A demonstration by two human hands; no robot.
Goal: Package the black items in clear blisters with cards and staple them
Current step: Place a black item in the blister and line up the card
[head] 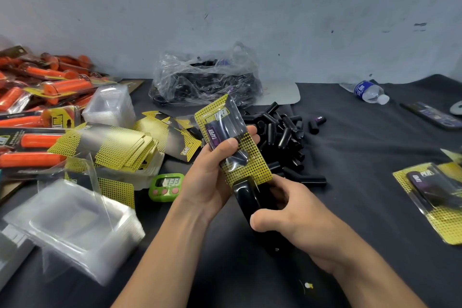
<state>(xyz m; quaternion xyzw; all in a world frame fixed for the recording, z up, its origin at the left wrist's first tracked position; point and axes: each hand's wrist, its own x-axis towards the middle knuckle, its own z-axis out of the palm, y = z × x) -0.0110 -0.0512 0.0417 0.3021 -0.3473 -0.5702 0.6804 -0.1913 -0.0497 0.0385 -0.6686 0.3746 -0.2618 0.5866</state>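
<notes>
My left hand (212, 177) grips a blister pack (231, 137) with a yellow dotted card and a black item inside, thumb on its front, fingers behind. The pack's lower edge sits in the jaws of a black stapler (246, 195), which my right hand (292, 212) grips from the right. A pile of loose black items (285, 137) lies just behind the pack. Yellow cards (125, 147) lie stacked at the left, and empty clear blisters (72, 227) are stacked at the lower left. A finished pack (435, 190) lies at the right edge.
A clear plastic bag of black items (205, 80) stands at the back. Orange packaged items (37, 97) are heaped at the far left. A green timer (166, 186) sits beside my left wrist. A water bottle (370, 91) lies at the back right.
</notes>
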